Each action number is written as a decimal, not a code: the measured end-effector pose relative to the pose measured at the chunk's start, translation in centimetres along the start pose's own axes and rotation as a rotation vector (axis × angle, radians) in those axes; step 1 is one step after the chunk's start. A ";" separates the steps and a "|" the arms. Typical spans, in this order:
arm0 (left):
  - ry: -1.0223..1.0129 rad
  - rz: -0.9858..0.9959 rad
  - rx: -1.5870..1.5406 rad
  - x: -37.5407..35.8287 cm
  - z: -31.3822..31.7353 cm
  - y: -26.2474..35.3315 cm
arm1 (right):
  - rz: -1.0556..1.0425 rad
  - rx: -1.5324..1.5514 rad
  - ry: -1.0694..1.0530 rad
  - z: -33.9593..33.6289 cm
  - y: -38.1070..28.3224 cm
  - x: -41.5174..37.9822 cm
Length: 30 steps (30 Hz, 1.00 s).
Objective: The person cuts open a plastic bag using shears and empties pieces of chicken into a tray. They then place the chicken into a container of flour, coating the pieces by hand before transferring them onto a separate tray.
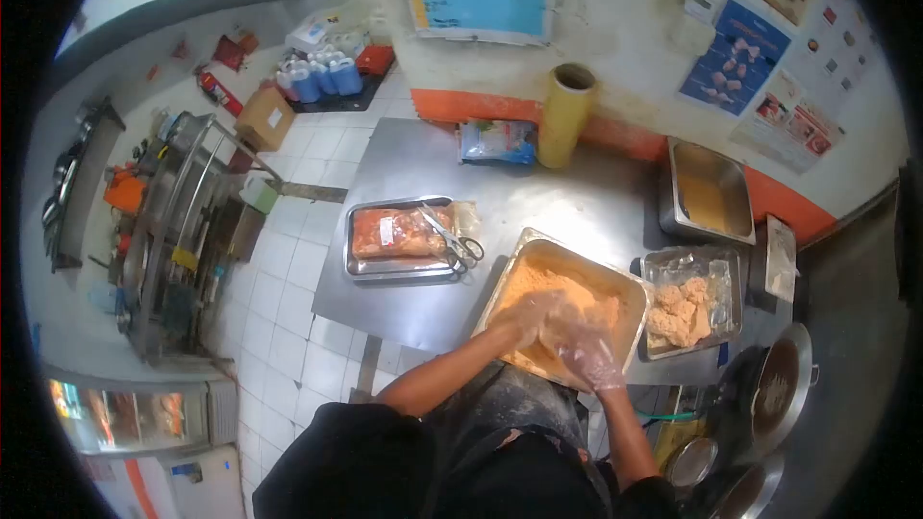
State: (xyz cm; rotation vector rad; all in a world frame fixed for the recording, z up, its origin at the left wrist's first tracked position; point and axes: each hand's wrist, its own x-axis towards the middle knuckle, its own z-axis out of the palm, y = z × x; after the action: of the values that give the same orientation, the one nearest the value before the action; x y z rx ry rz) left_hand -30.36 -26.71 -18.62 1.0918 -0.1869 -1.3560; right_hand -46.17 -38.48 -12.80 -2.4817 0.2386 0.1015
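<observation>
A deep metal pan point(635, 327) of orange-tinted flour point(538, 279) stands at the table's front edge. Both hands are in it, coated with flour. My left hand point(529, 317) is at the pan's left centre, its fingers smeared and hard to tell apart. Close beside it on the right, my right hand point(586, 351) wears what looks like a clear glove; what lies under its fingers is hidden. Coated pieces point(679, 312) lie in a metal tray right of the pan. To the left, a tray point(399, 275) holds packed red meat point(399, 233) with scissors point(450, 236) across it.
At the back right is a deep metal container point(711, 146) with yellowish liquid. A yellow cylinder point(565, 120) and a blue bag point(497, 141) stand by the wall. Large round pans point(781, 389) sit at lower right. Metal shelving point(183, 221) is at the left.
</observation>
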 end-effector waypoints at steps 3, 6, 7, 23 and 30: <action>0.029 0.066 -0.165 1.8 -2.4 -2.8 | 0.056 0.059 0.308 -3.6 -1.5 1.5; 0.046 -0.150 -0.082 -1.7 1.2 2.2 | -0.117 0.505 0.307 -11.1 -6.9 2.0; 0.060 -0.135 -0.074 -1.6 1.7 2.0 | -0.252 0.708 0.218 -13.7 -10.4 1.9; 0.199 -0.038 0.022 -1.4 5.2 2.5 | -0.872 1.674 -0.192 -21.7 -24.0 0.3; 0.161 -0.036 0.069 -0.9 4.1 2.8 | -0.876 1.714 -0.220 -21.4 -23.6 1.4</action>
State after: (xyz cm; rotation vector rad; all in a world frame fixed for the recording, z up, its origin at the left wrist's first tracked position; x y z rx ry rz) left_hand -31.43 -28.56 -14.08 1.2617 -0.0963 -1.2945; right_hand -39.90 -33.21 17.99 -0.6907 -0.6264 -0.1547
